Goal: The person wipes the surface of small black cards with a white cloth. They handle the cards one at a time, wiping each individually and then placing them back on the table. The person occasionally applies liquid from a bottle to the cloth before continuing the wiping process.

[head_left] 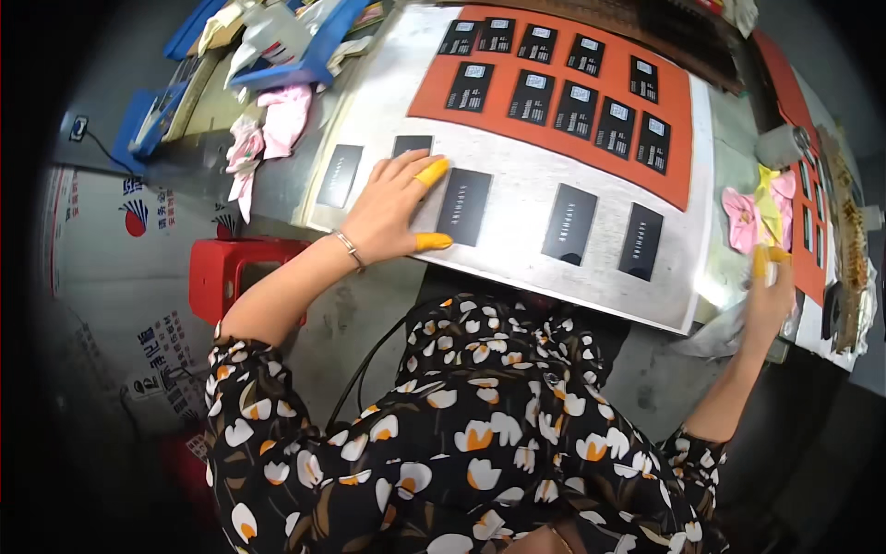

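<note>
My left hand [386, 210] is spread palm down over the white board [526, 171], with yellow finger covers on its thumb and forefinger. Those two fingertips are at the left edge of a dark rectangular card [464, 208]. Its other fingers partly hide another dark card [413, 146], and a grey card [340, 175] lies left of the wrist. Two more dark cards, one [570, 223] and another [640, 242], lie toward the right. At the far right, my right hand [770, 291], also with yellow-covered fingertips, is closed at the lower edge of a yellow cloth [768, 196].
Several black printed cards lie in two rows on an orange sheet [544, 138] at the back. Pink cloths [741, 220] and a metal can [783, 146] are on the right. A blue tray [309, 65] holding a white bottle [277, 35] and a red stool [217, 277] are left.
</note>
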Action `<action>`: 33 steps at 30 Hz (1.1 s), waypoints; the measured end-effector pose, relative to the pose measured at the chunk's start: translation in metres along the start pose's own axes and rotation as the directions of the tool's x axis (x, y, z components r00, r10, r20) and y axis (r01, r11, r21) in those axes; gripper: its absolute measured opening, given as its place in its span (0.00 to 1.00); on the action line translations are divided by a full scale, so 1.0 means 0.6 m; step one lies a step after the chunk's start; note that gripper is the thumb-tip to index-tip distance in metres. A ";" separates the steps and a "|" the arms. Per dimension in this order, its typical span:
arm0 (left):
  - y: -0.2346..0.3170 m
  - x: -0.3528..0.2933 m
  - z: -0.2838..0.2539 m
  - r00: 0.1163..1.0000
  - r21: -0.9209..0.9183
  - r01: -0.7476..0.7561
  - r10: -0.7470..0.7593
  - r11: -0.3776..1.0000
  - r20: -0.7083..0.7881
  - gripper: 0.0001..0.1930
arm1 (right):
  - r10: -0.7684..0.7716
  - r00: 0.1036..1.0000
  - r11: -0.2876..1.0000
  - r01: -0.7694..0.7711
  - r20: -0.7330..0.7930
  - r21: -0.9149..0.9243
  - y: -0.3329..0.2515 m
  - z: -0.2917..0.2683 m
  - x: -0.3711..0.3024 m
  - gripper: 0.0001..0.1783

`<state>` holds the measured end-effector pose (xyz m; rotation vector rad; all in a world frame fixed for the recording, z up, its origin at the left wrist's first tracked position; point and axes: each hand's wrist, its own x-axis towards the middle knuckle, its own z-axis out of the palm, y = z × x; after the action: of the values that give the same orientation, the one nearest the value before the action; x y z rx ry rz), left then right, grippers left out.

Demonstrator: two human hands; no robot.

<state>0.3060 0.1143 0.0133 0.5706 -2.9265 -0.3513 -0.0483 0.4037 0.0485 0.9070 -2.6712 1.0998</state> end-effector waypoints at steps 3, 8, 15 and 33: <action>-0.014 0.001 0.018 0.996 0.016 -0.060 0.061 0.998 -0.058 0.41 | -0.357 0.881 0.899 0.234 0.309 0.370 -0.126 0.077 -0.087 0.11; -0.027 0.023 0.035 0.994 0.008 -0.019 0.020 1.000 -0.107 0.46 | -0.376 0.731 0.918 0.376 0.570 0.123 -0.316 0.237 -0.110 0.16; -0.034 0.028 0.035 0.998 -0.003 0.025 -0.025 1.000 -0.062 0.50 | -0.409 0.783 0.874 0.483 0.468 -0.044 -0.354 0.368 -0.092 0.15; -0.122 0.015 -0.006 1.000 0.042 -0.019 0.020 0.999 -0.004 0.56 | -0.301 0.713 0.888 0.451 0.633 -0.086 -0.344 0.293 -0.206 0.15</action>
<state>0.3241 0.0441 -0.0008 0.5473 -2.9392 -0.2860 0.1899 0.2304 0.0058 1.9193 -2.7510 0.4162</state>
